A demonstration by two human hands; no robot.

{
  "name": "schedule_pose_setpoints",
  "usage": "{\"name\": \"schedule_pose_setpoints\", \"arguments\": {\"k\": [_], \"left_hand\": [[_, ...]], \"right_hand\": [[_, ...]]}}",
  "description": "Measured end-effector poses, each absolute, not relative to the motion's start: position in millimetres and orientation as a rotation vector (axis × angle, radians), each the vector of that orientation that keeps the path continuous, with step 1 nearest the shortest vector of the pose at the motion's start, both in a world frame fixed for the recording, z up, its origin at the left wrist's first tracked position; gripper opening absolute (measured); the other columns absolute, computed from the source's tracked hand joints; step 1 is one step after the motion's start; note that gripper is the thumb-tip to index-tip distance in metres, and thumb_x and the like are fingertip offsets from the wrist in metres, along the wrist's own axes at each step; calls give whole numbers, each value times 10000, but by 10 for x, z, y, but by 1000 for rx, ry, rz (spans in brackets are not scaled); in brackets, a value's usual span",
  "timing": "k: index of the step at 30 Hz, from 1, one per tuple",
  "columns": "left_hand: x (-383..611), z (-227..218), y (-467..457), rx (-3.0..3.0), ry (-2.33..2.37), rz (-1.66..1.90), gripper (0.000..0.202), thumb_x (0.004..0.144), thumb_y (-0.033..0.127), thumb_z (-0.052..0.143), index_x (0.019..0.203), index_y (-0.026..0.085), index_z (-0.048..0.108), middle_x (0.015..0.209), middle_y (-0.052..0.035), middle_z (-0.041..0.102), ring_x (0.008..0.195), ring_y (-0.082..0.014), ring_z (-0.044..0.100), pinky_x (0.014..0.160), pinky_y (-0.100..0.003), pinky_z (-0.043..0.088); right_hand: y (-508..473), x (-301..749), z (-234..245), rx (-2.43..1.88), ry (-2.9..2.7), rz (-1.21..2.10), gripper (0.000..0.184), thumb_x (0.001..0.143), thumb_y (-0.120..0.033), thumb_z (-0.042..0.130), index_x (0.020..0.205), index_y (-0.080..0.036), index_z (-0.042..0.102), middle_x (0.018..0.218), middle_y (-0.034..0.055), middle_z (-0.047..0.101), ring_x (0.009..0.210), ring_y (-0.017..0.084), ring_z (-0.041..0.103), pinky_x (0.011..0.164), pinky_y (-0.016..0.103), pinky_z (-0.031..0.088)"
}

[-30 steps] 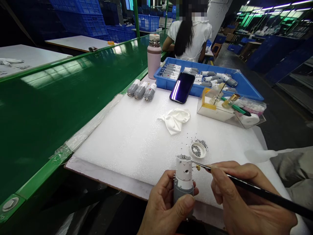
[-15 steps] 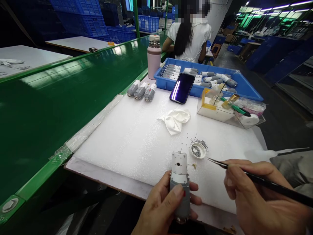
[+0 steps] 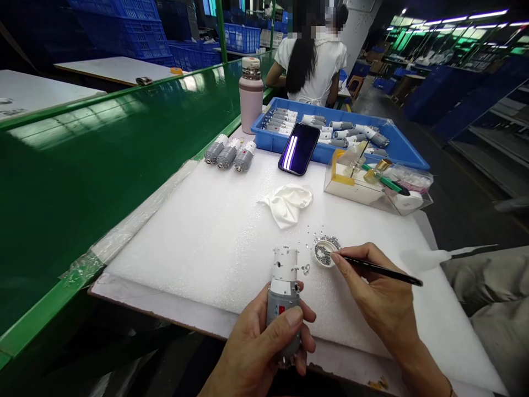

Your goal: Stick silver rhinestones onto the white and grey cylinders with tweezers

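Observation:
My left hand (image 3: 264, 347) is wrapped round the grey body of a small motor (image 3: 283, 292) with a white gearbox top, held upright near the front edge of the white foam mat (image 3: 215, 220). My right hand (image 3: 378, 298) pinches black tweezers (image 3: 376, 268), whose tip reaches into a small white cap (image 3: 323, 253) full of tiny metal balls. More balls lie scattered round the cap.
A crumpled white cloth (image 3: 287, 201), a phone (image 3: 298, 148), three grey motors (image 3: 229, 153), a pink bottle (image 3: 251, 95), a blue tray (image 3: 405, 150) of motors and a clear box (image 3: 355, 184) sit further back. A green conveyor (image 3: 103, 143) runs along the left. A person in white sits beyond.
My right hand has drawn the tweezers away from the motor's side and moved their tip into the cap of balls. My left hand has turned the motor slightly and kept hold.

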State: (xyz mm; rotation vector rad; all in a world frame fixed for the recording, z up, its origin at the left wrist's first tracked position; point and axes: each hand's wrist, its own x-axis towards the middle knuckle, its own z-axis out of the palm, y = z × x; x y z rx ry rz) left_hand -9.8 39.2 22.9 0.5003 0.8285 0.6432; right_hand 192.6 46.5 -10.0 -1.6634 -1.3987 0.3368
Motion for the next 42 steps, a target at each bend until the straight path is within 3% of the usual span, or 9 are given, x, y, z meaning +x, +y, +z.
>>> {"name": "schedule_pose_setpoints", "arguments": {"k": [9, 15, 23, 28, 31, 34, 37, 42], "left_hand": [[-89, 182, 404, 515, 814, 663, 509, 752, 406, 777, 1124, 127, 570, 757, -11, 630, 567, -85, 498, 533, -218, 392], [-103, 244, 410, 538, 871, 630, 449, 791, 380, 731, 1123, 134, 557, 730, 2, 613, 574, -79, 480, 569, -225, 376], [-60, 136, 439, 540, 823, 699, 405, 763, 360, 762, 1032, 132, 563, 647, 32, 581, 490, -66, 459, 478, -212, 351], [-57, 145, 434, 518, 850, 710, 396, 794, 317, 739, 1081, 134, 537, 655, 41, 594, 490, -57, 470, 490, -194, 374], [-34, 187, 446, 458, 860, 734, 408, 801, 307, 739, 1102, 131, 526, 659, 31, 626, 478, -53, 477, 483, -183, 388], [14, 238, 468, 348, 869, 780, 394, 803, 267, 748, 1115, 128, 550, 770, -16, 683, 590, -81, 563, 506, -179, 437], [57, 285, 489, 220, 825, 783, 372, 778, 215, 774, 1092, 122, 597, 831, -44, 701, 712, -117, 632, 518, -180, 478], [74, 351, 494, 60, 743, 743, 261, 760, 164, 775, 997, 121, 672, 714, -25, 687, 576, -82, 607, 489, -153, 483]], "right_hand": [[482, 1941, -105, -1645, -1481, 238, 62, 879, -289, 692, 865, -241, 656, 787, -64, 676, 684, 68, 636, 618, 140, 504], [474, 1941, -104, -1618, -1525, 197, 37, 892, -252, 670, 871, -224, 656, 785, -56, 667, 676, 60, 620, 650, 136, 518], [485, 1941, -83, -1572, -1561, 148, 30, 872, -211, 698, 872, -202, 670, 770, -40, 658, 657, 59, 607, 626, 141, 512], [469, 1919, -87, -1523, -1483, 178, 46, 855, -184, 716, 872, -209, 681, 795, -27, 678, 702, 72, 638, 651, 141, 534], [386, 1841, -19, -1455, -1378, 213, 71, 853, -181, 719, 870, -217, 660, 854, -5, 690, 760, 107, 666, 637, 172, 562], [242, 1726, 99, -1364, -1323, 221, 108, 830, -159, 731, 829, -214, 637, 840, 10, 693, 765, 140, 679, 610, 214, 572], [86, 1662, 167, -1321, -1412, 180, 139, 813, -119, 733, 838, -218, 639, 832, -3, 704, 793, 133, 698, 669, 211, 575], [-68, 1660, 70, -1186, -1587, 202, 296, 782, -37, 724, 990, -229, 637, 982, -26, 727, 849, 115, 713, 866, 239, 565]]}}
